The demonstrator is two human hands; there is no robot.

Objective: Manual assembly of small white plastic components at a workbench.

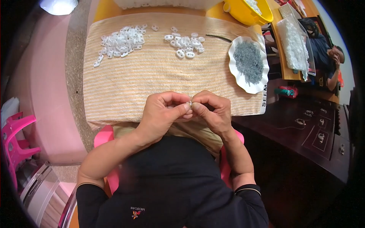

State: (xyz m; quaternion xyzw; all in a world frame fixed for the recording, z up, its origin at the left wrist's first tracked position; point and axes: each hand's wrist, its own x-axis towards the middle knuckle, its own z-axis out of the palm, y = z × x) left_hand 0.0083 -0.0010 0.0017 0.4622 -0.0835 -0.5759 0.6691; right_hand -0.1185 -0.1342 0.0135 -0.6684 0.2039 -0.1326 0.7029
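My left hand [161, 112] and my right hand [213, 110] meet over the near edge of a striped beige towel [152, 78]. Thumb and forefinger of each are pinched together around a small whitish piece [190, 103]; the fingertips hide most of it. Farther back on the left lies a heap of small white plastic parts with round holes [122, 41]. Right of it sits a smaller group of white oval two-holed parts [185, 44]. A white scalloped plate [249, 88] at the right holds many thin grey slivers [249, 62]. Behind it rests a slim dark pointed tool [218, 37].
A yellow basket [247, 17] and a pale bin [163, 3] stand beyond the towel. At the right are a dark wooden cabinet [281, 117], a clear tub of white parts [292, 43] and a seated person [323, 53]. A pink stool [17, 140] is at the left.
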